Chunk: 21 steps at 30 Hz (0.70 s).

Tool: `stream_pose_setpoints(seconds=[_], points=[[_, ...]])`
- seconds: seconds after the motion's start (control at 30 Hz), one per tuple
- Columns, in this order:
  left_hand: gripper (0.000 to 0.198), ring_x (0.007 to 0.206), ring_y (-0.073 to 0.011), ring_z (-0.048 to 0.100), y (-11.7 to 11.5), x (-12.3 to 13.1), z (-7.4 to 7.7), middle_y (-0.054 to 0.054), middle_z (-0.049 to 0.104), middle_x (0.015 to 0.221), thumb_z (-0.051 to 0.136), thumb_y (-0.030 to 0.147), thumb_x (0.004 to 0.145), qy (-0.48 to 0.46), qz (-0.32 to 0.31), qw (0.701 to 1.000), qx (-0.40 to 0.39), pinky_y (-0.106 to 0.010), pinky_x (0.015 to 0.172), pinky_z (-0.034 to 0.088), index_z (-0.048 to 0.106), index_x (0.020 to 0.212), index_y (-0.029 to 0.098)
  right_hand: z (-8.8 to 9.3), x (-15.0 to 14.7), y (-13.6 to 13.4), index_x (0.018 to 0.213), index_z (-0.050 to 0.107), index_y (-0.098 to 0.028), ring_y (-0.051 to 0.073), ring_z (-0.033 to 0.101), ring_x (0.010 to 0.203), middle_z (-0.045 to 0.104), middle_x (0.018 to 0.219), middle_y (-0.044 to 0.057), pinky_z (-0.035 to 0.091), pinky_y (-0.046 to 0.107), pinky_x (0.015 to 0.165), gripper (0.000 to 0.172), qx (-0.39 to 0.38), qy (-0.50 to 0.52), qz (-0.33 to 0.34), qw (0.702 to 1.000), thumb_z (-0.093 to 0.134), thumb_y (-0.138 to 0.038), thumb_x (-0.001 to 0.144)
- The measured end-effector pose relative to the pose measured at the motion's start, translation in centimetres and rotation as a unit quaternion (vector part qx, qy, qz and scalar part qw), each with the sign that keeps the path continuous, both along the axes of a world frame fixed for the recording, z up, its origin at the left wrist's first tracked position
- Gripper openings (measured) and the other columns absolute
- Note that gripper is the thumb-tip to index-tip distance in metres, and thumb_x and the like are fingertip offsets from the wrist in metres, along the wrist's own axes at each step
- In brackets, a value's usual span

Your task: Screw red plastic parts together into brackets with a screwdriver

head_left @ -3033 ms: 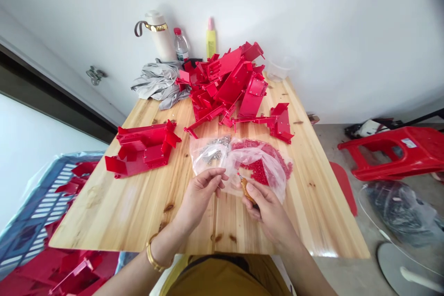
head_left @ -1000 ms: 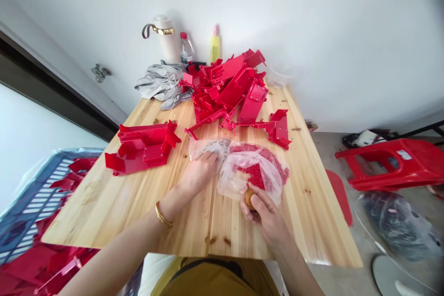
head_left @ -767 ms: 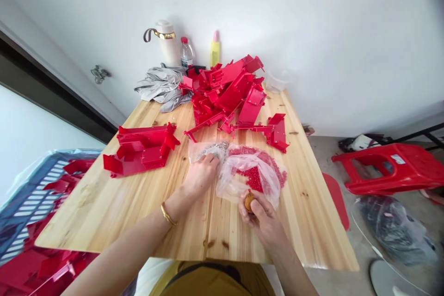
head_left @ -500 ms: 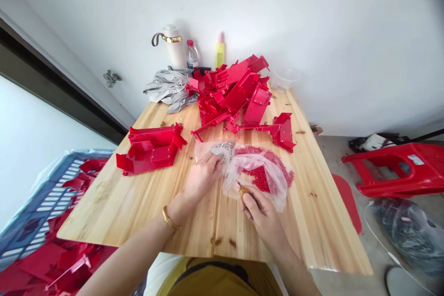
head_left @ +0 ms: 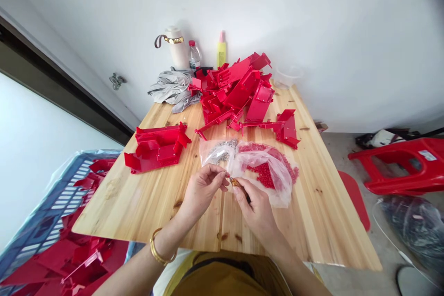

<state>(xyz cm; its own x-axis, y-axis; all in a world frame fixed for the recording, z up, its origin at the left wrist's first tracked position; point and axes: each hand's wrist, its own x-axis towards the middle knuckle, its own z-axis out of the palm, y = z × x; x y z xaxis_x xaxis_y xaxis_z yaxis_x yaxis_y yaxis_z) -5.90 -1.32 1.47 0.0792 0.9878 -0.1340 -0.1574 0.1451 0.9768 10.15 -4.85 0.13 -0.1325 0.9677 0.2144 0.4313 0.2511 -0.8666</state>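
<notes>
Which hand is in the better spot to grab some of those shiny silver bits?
Probably the left hand. It is nearer the silver bits, while the right hand is busy gripping the brown-handled tool.

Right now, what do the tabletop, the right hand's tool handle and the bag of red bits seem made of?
Tabletop: apparently smooth wood, showing grain and knots.
Tool handle: glossy brown, perhaps wood or plastic; the right hand partly covers it.
Bag: likely thin plastic film, being translucent and creased.

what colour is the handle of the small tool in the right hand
The small tool's handle is amber-brown; the head view shows it best.
</notes>
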Motion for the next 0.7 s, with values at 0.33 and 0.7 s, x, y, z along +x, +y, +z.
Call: stream_pose_setpoints(seconds=[0.33,0.7], points=[[0.024,0.066,-0.0136,0.066,-0.6,0.3,-0.7,-0.002,0.069,0.072,0.069,0.039,0.086,0.022,-0.013,1.0,0.016,-0.026,0.064,0.059,0.064,0.087,0.016,-0.3,0.3,-0.4,0.115,0.063,-0.02,0.021,0.071,0.098,0.074,0.109,0.009,0.055,0.031,0.084,0.022,0.024,-0.026,-0.008,0.999,0.046,-0.023,0.101],[0.014,0.068,-0.0129,0.063,0.4,-0.6,-0.1,-0.003,0.066,0.08,0.07,0.027,0.086,0.081,-0.054,0.99,0.105,-0.024,0.06,0.054,0.066,0.077,0.017,-0.7,1.1,-0.7,0.123,0.065,-0.02,0.024,0.067,0.09,0.071,0.098,0.01,0.052,0.035,0.078,0.026,0.158,-0.163,-0.049,0.973,0.053,-0.021,0.1]])
